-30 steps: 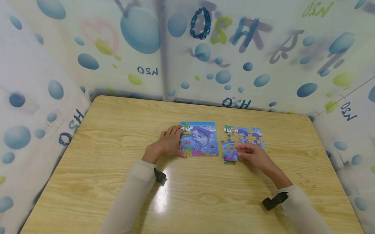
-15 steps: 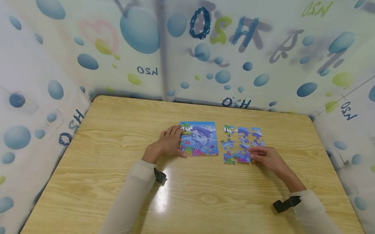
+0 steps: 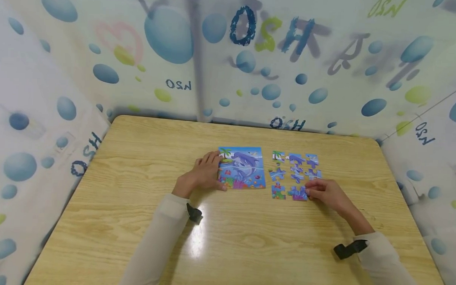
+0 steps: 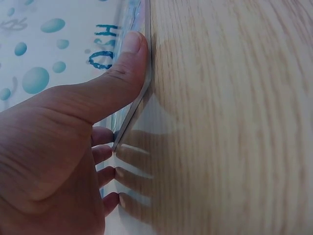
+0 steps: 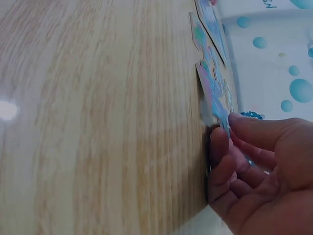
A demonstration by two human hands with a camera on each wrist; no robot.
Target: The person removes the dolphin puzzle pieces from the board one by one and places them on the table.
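Observation:
My left hand [image 3: 205, 173] rests against the left side of a square dolphin picture board [image 3: 246, 168], its thumb at the near left corner. In the left wrist view the thumb lies along the board's edge [image 4: 148, 49] and the fingertips touch down beside it. With thumb and fingers my right hand [image 3: 327, 195] pinches the right side of a purple and blue jigsaw piece [image 3: 298, 193]. That piece, seen tilted over the table in the right wrist view [image 5: 210, 90], is beside a coral-coloured corner piece [image 3: 278, 192], at the near row of pieces.
Several other jigsaw pieces lie in loose rows right of the board, including a palm tree piece [image 3: 278, 156], a dolphin piece [image 3: 296, 158] and a middle-row piece [image 3: 277, 174]. They lie on a wooden table [image 3: 224, 243], with a patterned curtain [image 3: 267, 93] behind it.
My right hand has moved to the right with the purple piece, from over the left column to the middle of the near row, and lowered it. The left hand and board have stayed put.

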